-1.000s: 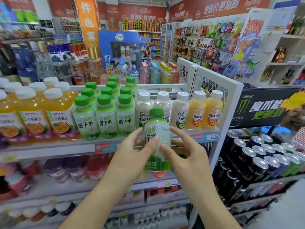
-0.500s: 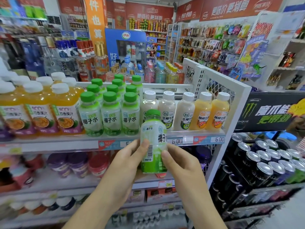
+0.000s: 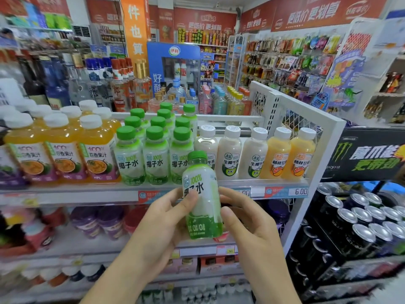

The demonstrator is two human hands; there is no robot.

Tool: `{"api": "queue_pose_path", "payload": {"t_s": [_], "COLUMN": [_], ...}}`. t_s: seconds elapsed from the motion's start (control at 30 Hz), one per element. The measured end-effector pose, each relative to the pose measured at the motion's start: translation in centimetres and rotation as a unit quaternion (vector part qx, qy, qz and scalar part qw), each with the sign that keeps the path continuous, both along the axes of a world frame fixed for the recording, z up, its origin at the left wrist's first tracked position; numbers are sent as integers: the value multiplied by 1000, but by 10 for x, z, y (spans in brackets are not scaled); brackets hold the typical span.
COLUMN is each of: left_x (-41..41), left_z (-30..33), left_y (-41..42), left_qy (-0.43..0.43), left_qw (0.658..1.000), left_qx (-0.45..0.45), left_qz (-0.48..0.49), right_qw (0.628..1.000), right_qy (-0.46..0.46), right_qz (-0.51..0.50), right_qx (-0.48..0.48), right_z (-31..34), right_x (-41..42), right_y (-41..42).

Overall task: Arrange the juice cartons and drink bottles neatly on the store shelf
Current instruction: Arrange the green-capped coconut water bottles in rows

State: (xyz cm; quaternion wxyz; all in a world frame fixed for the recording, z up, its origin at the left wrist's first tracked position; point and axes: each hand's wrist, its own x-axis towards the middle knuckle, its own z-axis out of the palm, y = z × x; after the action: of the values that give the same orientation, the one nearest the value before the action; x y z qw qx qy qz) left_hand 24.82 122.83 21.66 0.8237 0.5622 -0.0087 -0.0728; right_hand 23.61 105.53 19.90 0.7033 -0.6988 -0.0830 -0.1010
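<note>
Head view: coconut water bottle [image 3: 200,198] pinched upright between left hand [image 3: 163,220] and right hand [image 3: 247,224]. Loose fingertip hold; could slip, toppling green-capped row [image 3: 153,150] beyond.

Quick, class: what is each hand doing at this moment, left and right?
Left hand: holds the green-capped coconut water bottle, thumb on its label.
Right hand: fingers curled against the bottle's other side, helping hold it.

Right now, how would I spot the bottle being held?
Find the white shelf lined with green-capped bottles. In front of its price strip, two hands hold the held bottle. Same green cap, but it alone is off the shelf.
</note>
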Motion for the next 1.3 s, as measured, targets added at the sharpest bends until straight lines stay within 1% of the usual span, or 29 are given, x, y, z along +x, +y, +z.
{"api": "queue_pose_path", "payload": {"t_s": [0.13,0.2,0.27,0.33,0.4,0.43,0.5,0.57,0.63,0.73,0.8,0.9,1.07,1.17,1.3], "left_x": [-1,-1,1,2,3,2,0,-3,-4,-5,-6,-8,-8,-11,-12], "left_z": [0,0,-1,-3,-4,-5,-3,-1,-1,-1,0,6,16,23,28], "left_y": [4,4,6,9,10,10,8,7,9,18,21,23,27,25,19], "left_qy": [1,-5,-17,-33,-41,-38,-22,-19,-19,-2,-5,-13,-21,6,67], "left_qw": [998,998,998,996,994,995,998,999,1000,999,998,999,999,999,995], "left_qx": [-43,-26,26,76,94,84,41,24,16,-46,-57,-33,25,36,72], "left_qz": [-51,-61,-53,-16,30,44,40,20,4,-19,-38,-38,-17,4,-21], "right_qw": [997,992,990,993,998,999,997,992,992,997,996,992,987,984,989], "right_qy": [35,36,42,44,30,22,-2,-33,-54,-46,-42,-39,-62,-70,-61], "right_qz": [74,114,129,104,45,17,-26,-37,-20,-3,22,73,107,119,87], "right_qx": [13,26,38,24,-10,-28,-74,-118,-110,-65,-81,-94,-107,-117,-99], "right_z": [7,12,16,15,12,9,5,1,1,5,8,12,18,23,26], "right_x": [4,2,-2,-3,-3,-3,-4,-6,-8,-8,-7,-9,-12,-11,-9], "right_y": [0,2,5,7,9,10,14,16,17,15,14,13,3,1,3]}}
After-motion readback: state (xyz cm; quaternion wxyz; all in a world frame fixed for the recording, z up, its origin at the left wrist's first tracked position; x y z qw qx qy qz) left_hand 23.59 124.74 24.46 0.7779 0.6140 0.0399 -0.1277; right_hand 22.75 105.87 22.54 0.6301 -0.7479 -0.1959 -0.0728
